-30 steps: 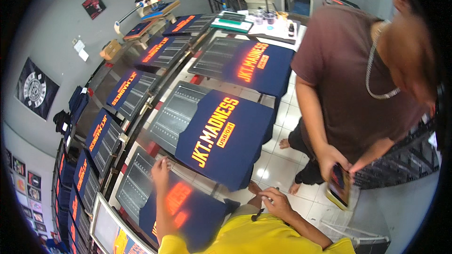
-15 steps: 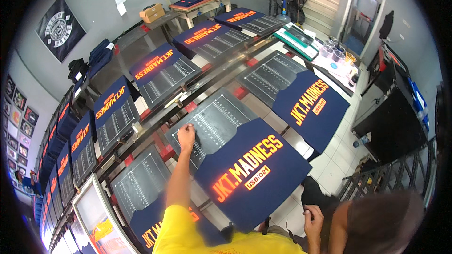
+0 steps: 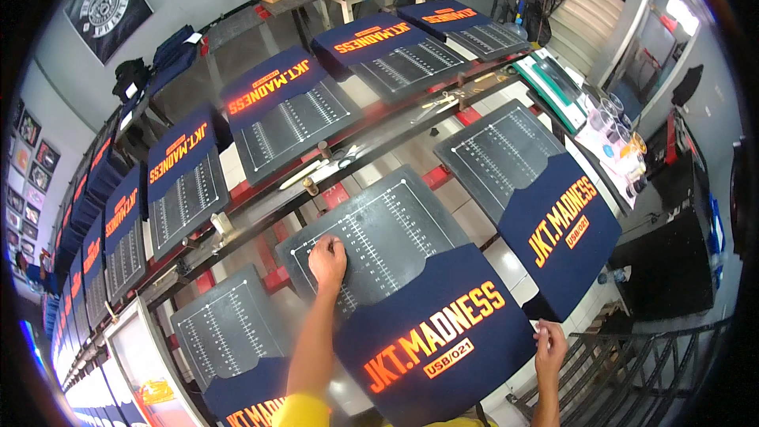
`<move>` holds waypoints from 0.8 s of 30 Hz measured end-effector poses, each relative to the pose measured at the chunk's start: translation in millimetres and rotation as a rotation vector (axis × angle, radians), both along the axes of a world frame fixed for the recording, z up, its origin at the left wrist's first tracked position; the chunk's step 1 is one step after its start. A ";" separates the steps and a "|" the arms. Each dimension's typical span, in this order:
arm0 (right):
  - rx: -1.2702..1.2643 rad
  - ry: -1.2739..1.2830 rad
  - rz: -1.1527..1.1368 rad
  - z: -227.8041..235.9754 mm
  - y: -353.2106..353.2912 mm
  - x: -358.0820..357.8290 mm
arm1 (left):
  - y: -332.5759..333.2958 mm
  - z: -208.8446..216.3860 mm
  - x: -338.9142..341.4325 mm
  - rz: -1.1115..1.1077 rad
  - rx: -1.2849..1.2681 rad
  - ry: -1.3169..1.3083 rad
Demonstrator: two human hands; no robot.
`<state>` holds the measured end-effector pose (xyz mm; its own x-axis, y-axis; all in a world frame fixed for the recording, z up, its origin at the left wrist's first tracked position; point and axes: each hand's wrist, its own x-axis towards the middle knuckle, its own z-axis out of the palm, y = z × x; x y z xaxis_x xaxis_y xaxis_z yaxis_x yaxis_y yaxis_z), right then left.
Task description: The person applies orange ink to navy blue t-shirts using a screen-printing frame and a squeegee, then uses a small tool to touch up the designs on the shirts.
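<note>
A navy shirt piece (image 3: pixel 490 364) with orange lettering and a small pale label print lies over the near half of a black printing board (image 3: pixel 379 213) marked with white ruler lines. My left hand (image 3: pixel 326 262) rests on the bare far part of this board, at its left side, fingers curled closed. Whether anything is inside them is hidden. At the shirt's right corner is my right hand (image 3: pixel 551 345), thumb and fingers drawn together at the cloth's edge. Whether they pinch the cloth cannot be made out.
Similar shirt-covered boards stand to the right (image 3: pixel 565 221), to the left (image 3: pixel 229 324) and across the metal rail (image 3: pixel 277 198). A framed screen (image 3: pixel 134 340) leans at lower left. Cups (image 3: pixel 605 119) crowd a side table. Black metal railings (image 3: pixel 632 364) border the right.
My right hand has moved up and right to the shirt's corner. The left hand stays on the board. A person in dark headwear at lower right has left the view, which has shifted.
</note>
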<state>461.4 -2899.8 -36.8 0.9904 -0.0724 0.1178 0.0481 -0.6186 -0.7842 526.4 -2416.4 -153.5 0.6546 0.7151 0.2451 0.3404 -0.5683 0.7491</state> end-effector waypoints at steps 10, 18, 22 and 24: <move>-0.269 -0.456 0.564 -22.6 167.3 310.2 | 2.3 3.0 -1.0 -0.020 -0.130 -0.096; -0.687 -0.665 0.587 -27.8 291.6 496.6 | 6.7 7.4 -3.0 -0.048 -0.238 -0.119; -1.104 -0.530 0.515 -43.6 310.9 549.8 | 4.8 10.4 -2.2 -0.057 -0.282 -0.175; -1.179 -0.474 0.463 -52.1 319.0 562.1 | 6.1 8.9 -2.2 -0.057 -0.291 -0.156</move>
<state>1023.5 -2580.8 -88.9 0.7433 0.6347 0.2116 0.5496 -0.7596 0.3477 524.2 -2410.3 -144.6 0.6664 0.7330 0.1366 0.1824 -0.3380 0.9233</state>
